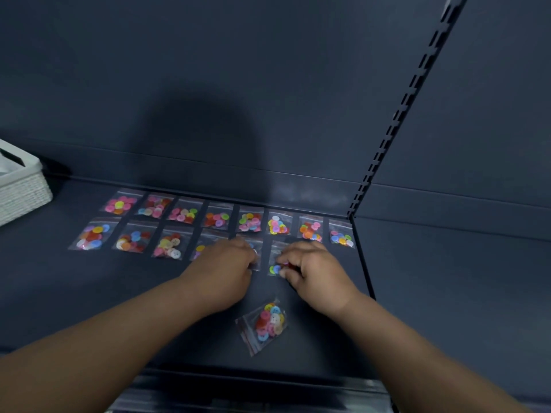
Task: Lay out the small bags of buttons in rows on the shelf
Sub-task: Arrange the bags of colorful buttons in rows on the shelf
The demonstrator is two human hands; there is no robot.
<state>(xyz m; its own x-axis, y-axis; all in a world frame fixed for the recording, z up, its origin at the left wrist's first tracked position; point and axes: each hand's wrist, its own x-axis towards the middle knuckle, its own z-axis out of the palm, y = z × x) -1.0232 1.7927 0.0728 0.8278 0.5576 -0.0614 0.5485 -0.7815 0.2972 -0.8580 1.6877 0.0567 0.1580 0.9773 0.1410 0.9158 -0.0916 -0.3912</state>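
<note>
Small clear bags of coloured buttons lie in two rows on the dark shelf (89, 293). The back row (217, 219) holds several bags side by side. The front row (134, 238) runs from the left. My left hand (226, 263) rests palm down on a front-row bag (253, 251), mostly hiding it. My right hand (310, 269) pinches the bag (275, 263) at the right end of the front row, which lies flat on the shelf. One loose bag (265, 324) lies tilted nearer to me, between my forearms.
A white woven basket (21, 189) stands at the far left of the shelf. A slotted upright (396, 123) rises at the shelf's right end, with another shelf bay (462, 278) beyond it. The shelf's front edge (253, 380) runs below my forearms.
</note>
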